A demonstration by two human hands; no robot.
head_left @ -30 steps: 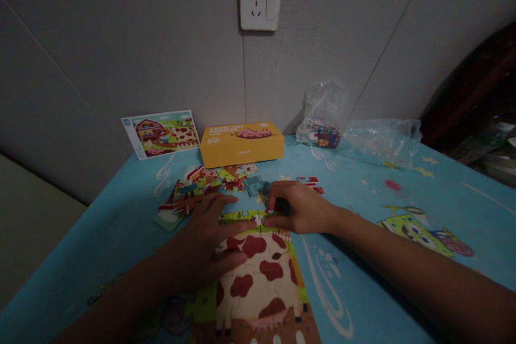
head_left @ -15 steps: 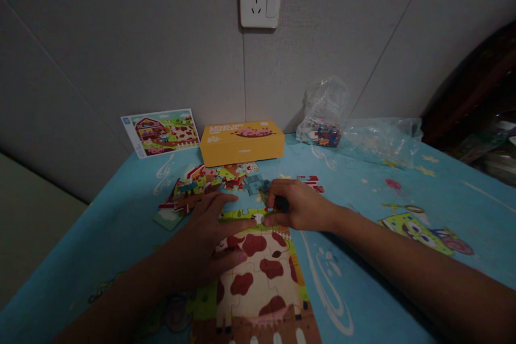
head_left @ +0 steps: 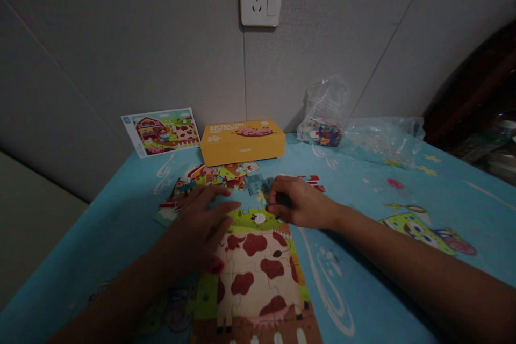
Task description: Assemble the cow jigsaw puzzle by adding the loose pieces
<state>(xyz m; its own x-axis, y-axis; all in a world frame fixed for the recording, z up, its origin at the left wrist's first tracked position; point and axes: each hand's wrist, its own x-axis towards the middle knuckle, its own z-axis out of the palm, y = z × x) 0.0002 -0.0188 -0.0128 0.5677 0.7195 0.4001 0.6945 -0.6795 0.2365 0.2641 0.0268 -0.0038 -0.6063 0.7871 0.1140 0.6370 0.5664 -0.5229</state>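
Observation:
A partly joined jigsaw puzzle (head_left: 258, 274) with a brown-spotted cow, a green field and a small sheep lies in front of me. Over its upper left edge my left hand (head_left: 203, 220) is open, fingers spread, with nothing in it. At the top right corner of the puzzle, my right hand (head_left: 298, 201) is curled with thumb and fingers together; whatever lies in the pinch is hidden. Loose puzzle pieces (head_left: 229, 174) are heaped beyond my left hand. Blue-grey pieces (head_left: 253, 184) lie between the hands, and red-and-white pieces (head_left: 314, 181) show just behind my right hand.
A yellow puzzle box (head_left: 244, 142) stands by the wall, with a farm picture card (head_left: 163, 131) leaning to its left. To the right sit a clear bag of pieces (head_left: 324, 118) and crumpled plastic (head_left: 382, 140). A blue patterned cloth (head_left: 363, 290) covers the table.
My left hand has drawn back to the left off the sheep piece, which now shows fully. The right hand has shifted slightly, its fingertips rising away from the sheep.

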